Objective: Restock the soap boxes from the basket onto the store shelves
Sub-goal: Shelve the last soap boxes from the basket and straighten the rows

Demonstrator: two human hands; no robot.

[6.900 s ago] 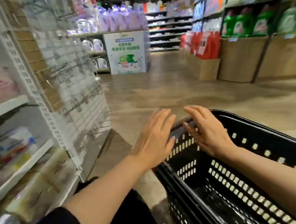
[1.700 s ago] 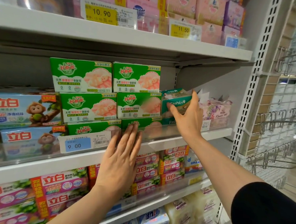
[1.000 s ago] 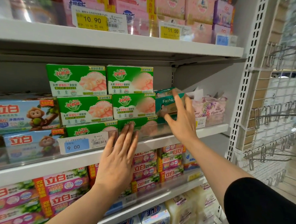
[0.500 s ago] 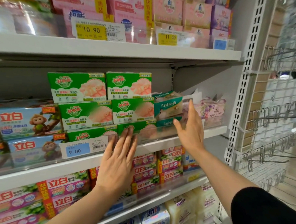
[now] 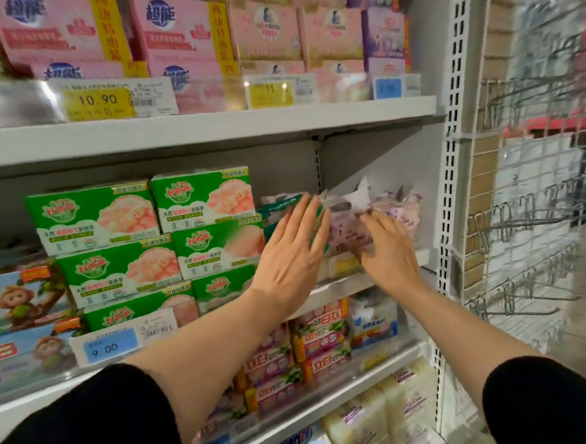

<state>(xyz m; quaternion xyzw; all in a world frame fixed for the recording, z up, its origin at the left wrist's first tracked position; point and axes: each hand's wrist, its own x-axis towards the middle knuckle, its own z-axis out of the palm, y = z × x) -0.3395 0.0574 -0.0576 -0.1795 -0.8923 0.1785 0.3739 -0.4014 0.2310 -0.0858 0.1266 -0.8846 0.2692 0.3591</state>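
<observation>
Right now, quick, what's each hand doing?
Left hand: open, fingers straight, over the teal soap box.
Right hand: open, fingers on the purple soap packs, blurred.

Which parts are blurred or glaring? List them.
Head view: both hands, left and right, smear with motion; wire rack at right streaks; glare whitens the clear strip on the top shelf; 10.90 tag stays readable; edges bow from the wide lens.

Yellow shelf tag [image 5: 98, 100]: 10.90; blue tag [image 5: 107, 346]: 9.00.
</observation>
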